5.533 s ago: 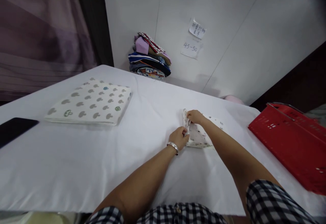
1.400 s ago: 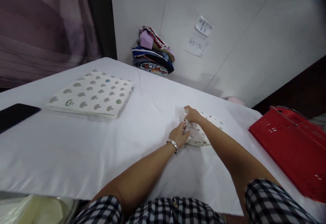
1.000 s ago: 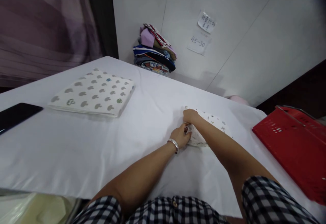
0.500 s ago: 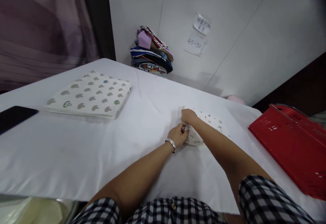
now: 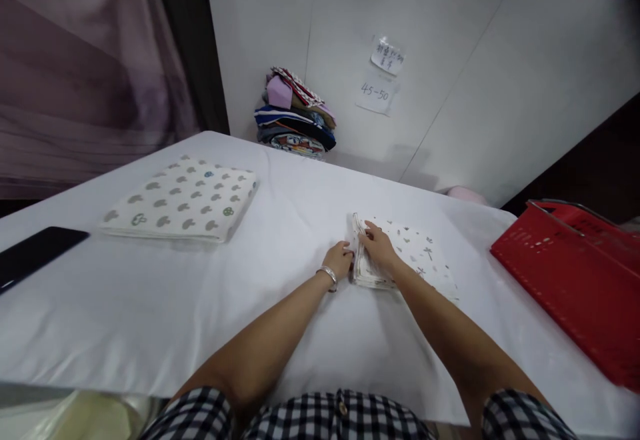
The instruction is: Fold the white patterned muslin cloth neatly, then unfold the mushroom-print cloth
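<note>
A small folded white cloth [image 5: 414,248] with a scattered leaf and palm print lies on the right half of the table, its layered left edge slightly raised. My right hand [image 5: 379,245] rests on top of it near that edge, fingers apart against the fabric. Just left of the cloth, my left hand [image 5: 339,260] is open, with its fingers slightly curled and their tips close to the edge. I cannot tell if they touch it. Farther left lies a larger folded white cloth [image 5: 183,200] printed with grey mushrooms and a few coloured ones.
A red plastic basket [image 5: 570,280] stands at the table's right end. At the left edge lies a flat black object [image 5: 43,253]. A pile of folded fabrics [image 5: 295,117] sits behind the white-covered table [image 5: 260,300], against a wall with handwritten paper notes [image 5: 376,93].
My right hand has moved from the cloth's far left corner toward me onto its top. My left hand has drawn back slightly leftward from the edge. More of the print shows.
</note>
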{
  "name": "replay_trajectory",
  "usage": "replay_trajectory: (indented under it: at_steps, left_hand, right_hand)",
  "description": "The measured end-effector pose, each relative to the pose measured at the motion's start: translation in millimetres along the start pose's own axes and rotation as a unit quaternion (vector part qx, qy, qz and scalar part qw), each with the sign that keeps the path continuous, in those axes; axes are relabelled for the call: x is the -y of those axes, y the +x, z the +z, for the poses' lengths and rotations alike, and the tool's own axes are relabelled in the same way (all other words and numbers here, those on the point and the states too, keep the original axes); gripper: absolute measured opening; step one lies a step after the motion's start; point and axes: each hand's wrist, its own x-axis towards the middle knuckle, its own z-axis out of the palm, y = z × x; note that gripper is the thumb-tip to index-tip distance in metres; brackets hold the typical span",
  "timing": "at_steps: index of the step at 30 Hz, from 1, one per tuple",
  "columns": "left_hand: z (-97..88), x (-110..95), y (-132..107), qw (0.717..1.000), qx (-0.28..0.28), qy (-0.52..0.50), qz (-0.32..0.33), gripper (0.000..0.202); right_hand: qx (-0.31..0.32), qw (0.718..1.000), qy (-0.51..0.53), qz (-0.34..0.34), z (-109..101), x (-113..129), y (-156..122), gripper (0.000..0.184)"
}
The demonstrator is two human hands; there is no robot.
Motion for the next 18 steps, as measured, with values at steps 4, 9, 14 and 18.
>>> replay_trajectory:
  at_steps: [4, 9, 14, 18]
  left_hand:
    - [-1.6, -7, 1, 0.999, 0.004, -0.013, -0.042, 0.035]
    - [-1.2, -21, 15, 0.996, -0.017, 0.005, -0.085, 0.023]
    - [1.2, -28, 30, 0.984, 0.058, -0.056, -0.16, 0.029]
    - [3.3, -28, 38, 0.964, 0.102, -0.156, -0.189, 0.032]
  right_hand:
    - [-0.024, 0.994, 0.089, -0.05, 4, -12, -27, 0.036]
    - [-0.013, 0.99, 0.121, -0.077, 3, -11, -43, 0.036]
    - [-0.011, 0.983, 0.179, -0.034, 1, -11, -42, 0.041]
    - [-0.018, 0.971, 0.237, -0.035, 4, -15, -42, 0.053]
